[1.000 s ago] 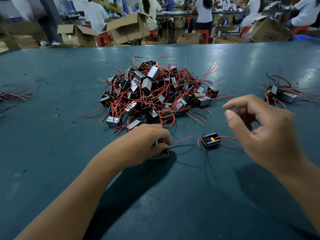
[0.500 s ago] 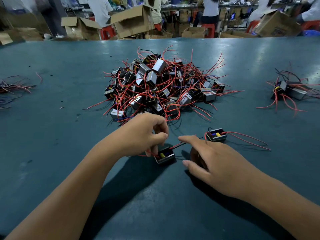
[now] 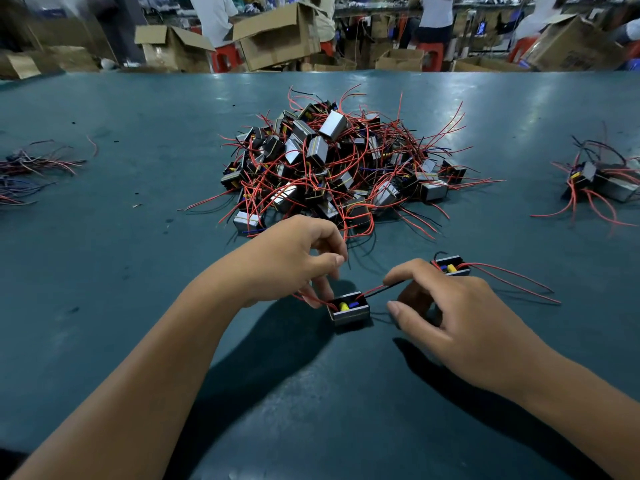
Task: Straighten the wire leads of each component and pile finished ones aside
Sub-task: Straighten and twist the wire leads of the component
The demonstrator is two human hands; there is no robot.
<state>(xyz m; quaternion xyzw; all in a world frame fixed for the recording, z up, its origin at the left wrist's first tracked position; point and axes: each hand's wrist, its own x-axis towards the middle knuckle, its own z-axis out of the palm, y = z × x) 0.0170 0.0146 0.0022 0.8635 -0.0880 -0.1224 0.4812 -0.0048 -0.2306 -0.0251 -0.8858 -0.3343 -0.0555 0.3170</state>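
My left hand [image 3: 294, 261] is curling over the small black box-shaped component with a yellow and blue core [image 3: 348, 309], which is sitting on the dark teal work table [image 3: 104, 271] just in front of me; its fingertips are touching the component's far edge, and I cannot tell whether they are pinching the red wire on that side. My right hand [image 3: 446, 313] is pinching the component's red and black wire leads [image 3: 379, 289] between thumb and forefinger, holding them taut. A second component with long red leads [image 3: 452, 266] is lying just beyond my right hand. The large heap of unsorted components with tangled red wires [image 3: 332, 168] is lying farther back, and a small pile of components [image 3: 602, 181] is lying at far right.
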